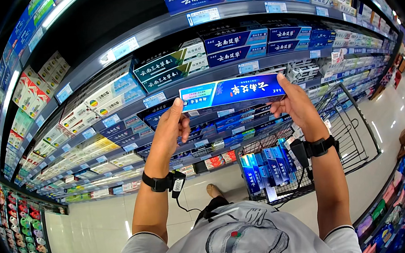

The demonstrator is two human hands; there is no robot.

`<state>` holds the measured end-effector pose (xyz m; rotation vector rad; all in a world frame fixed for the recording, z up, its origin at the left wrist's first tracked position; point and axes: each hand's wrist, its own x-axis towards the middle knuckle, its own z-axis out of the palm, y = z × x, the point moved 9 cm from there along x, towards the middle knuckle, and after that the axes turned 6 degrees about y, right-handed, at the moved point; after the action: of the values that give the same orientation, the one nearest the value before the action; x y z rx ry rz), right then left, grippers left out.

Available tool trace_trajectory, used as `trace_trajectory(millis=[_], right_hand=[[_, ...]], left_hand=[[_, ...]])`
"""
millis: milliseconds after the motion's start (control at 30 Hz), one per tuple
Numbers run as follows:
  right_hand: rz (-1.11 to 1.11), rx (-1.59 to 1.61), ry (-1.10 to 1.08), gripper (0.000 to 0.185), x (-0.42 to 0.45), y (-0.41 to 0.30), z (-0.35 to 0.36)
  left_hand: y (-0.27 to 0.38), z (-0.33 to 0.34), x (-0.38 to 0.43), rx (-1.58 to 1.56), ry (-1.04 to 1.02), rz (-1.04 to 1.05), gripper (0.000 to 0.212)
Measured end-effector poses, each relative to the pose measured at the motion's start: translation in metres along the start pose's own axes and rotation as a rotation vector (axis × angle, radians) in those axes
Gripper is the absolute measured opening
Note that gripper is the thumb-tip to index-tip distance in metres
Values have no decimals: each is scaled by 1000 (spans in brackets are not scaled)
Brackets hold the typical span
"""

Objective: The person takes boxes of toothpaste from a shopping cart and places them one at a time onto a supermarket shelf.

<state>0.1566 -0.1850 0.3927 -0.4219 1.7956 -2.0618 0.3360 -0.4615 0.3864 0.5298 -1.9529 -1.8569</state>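
Both hands hold one long blue toothpaste box (234,91) by its two ends, in front of the shelves. Its printed front faces me upside down. My left hand (172,120) grips the light-blue end, thumb on the top edge and fingers curled beneath. At the dark-blue end, my right hand (295,99) has its thumb on the upper corner and fingers below. Beyond the held box, similar blue toothpaste boxes (236,42) are stacked on a shelf, beside green and white boxes (171,64).
A wire shopping cart (361,125) stands at my right, with several blue boxes (270,165) upright inside. Shelf edges (183,80) with price tags curve across ahead. Packaged goods (396,203) line the lower right, and hanging items (25,220) fill a rack at left. Tiled floor (87,225) lies below.
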Motion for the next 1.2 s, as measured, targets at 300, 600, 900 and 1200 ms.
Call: trace_trajectory(millis=[300, 600, 900, 1200], right_hand=[[-34, 122, -204, 53, -4, 3, 17], [89, 643, -512, 52, -44, 67, 92], [17, 781, -520, 44, -46, 76, 122], [-171, 456, -393, 59, -15, 28, 29]], left_hand=[[10, -5, 11, -102, 59, 50, 65], [123, 43, 44, 5, 4, 495, 66], [44, 137, 26, 271, -299, 423, 66], [75, 131, 10, 358, -495, 433, 60]])
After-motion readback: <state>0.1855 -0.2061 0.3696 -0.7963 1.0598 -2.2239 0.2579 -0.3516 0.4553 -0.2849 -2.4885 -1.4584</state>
